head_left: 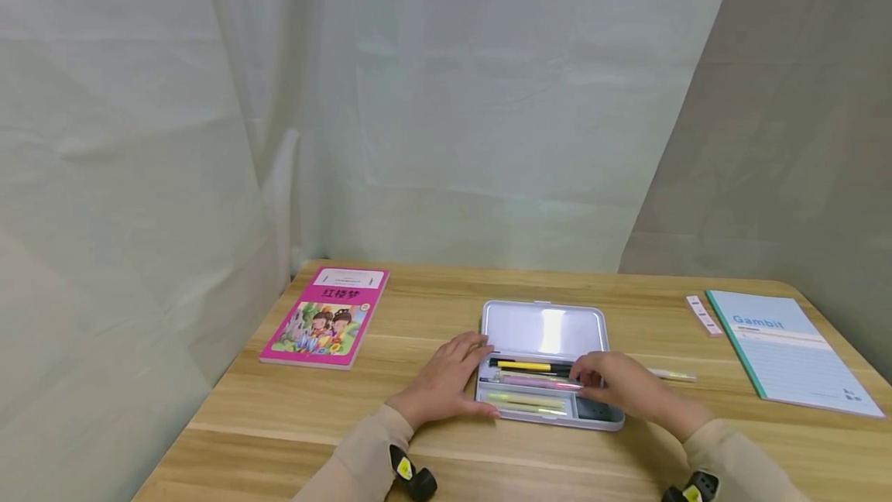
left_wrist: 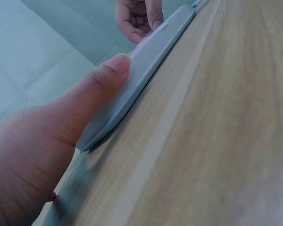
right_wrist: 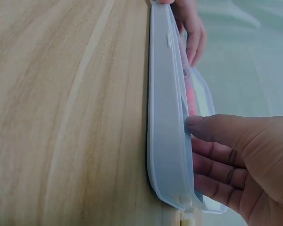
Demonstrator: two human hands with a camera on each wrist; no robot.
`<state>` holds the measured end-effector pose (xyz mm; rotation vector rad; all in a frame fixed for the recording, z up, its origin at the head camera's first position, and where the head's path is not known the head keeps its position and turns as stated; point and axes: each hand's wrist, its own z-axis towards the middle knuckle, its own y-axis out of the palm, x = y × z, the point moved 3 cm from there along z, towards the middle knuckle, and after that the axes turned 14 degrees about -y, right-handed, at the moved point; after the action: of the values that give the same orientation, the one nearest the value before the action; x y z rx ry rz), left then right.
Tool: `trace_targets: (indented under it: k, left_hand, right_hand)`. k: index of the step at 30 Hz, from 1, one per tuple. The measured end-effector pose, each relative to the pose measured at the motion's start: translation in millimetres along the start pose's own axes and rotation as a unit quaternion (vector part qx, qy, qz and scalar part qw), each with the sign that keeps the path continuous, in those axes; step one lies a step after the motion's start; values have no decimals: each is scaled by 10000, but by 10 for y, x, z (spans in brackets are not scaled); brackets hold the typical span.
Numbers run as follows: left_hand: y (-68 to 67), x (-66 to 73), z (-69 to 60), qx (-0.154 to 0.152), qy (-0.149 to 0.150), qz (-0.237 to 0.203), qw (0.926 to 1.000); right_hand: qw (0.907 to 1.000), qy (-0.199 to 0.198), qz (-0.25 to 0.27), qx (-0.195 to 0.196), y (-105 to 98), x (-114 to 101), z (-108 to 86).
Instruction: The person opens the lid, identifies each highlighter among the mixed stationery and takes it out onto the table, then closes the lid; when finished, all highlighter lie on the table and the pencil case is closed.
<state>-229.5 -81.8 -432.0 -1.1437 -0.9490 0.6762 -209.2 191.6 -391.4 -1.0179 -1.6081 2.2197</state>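
Observation:
A white pencil case (head_left: 540,327) lies on the table with its lid raised at the back. Several pens and a yellow-and-black pencil (head_left: 524,366) lie in it, and a dark piece (head_left: 595,410) fills the front right compartment. My left hand (head_left: 446,379) rests against the case's left end, its thumb (left_wrist: 101,77) straight on the front rim and its fingers by the hinge. At the right end of the case, my right hand (head_left: 616,382) pinches the end of a pink pen (head_left: 533,383). The right fingertips are partly hidden inside the case.
A pink book (head_left: 324,320) lies at the left back. At the right are a notebook (head_left: 794,351) and a small pink-and-white box (head_left: 704,316). Another slim pen (head_left: 672,375) sticks out behind the right hand. Pale cloth (head_left: 474,115) hangs behind the table (head_left: 279,440).

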Motion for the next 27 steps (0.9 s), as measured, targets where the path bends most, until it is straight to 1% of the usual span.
trace_targets:
  k: [8,10,12,14,17,19,21,27]
  left_hand:
    - [12,-5,-2,-67,-49,31,10000]
    - [8,-2,-5,-69,-48,31,10000]
    - [5,0,-6,-78,-49,45,9999]
    - [4,3,-7,-65,-35,77,9999]
    - [5,6,-2,-65,-34,94,9999]
    - [5,9,1,-68,-41,95,9999]
    - [1,12,4,-80,-54,88,9999]
    - [-1,7,8,-122,-126,18,9998]
  right_hand:
    - [9998,5,89,185,-8,5,-26]
    - [9995,-69,99,281,-13,0,-29]
    - [9988,-169,103,438,-19,-6,-38]
    - [9968,-329,70,722,-22,-11,-52]
    - [9916,-502,-33,1195,-25,-13,-82]
    - [9881,-550,-88,1432,-28,-13,-100]
    - [9864,-542,-109,1549,-36,-12,-111]
    - [9843,-351,-55,1729,-101,-26,-133]
